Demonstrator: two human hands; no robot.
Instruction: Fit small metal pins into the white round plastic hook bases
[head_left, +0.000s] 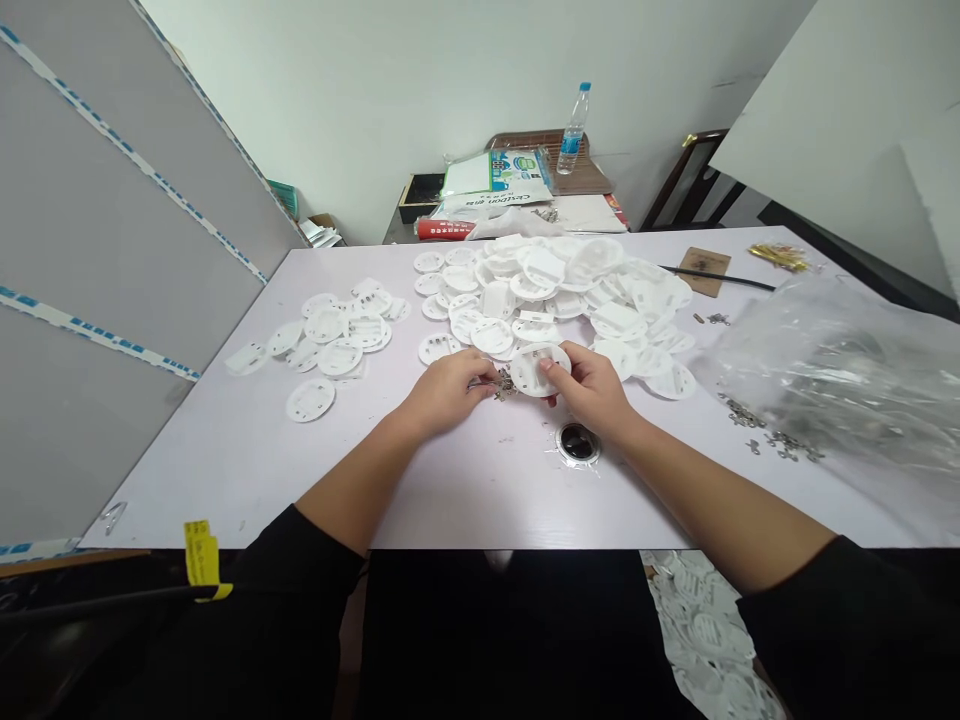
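Observation:
My right hand (592,388) grips a round white plastic disc (534,372), thumb on top of its face. A bit of something red shows under the fingers, too small to name. My left hand (456,390) has its fingertips pinched together at a little heap of small metal clips (505,385) beside the disc. Whether a clip is between those fingertips I cannot make out. Behind both hands lies a large pile of similar white discs (491,335). A smaller group of discs (339,357) with metal bits in them lies to the left.
A clear plastic bag (847,370) lies on the right, with more metal clips (787,445) by it. A round black cable hole (578,441) sits in the white table (450,500) near my right wrist. A water bottle (574,135) stands at the back.

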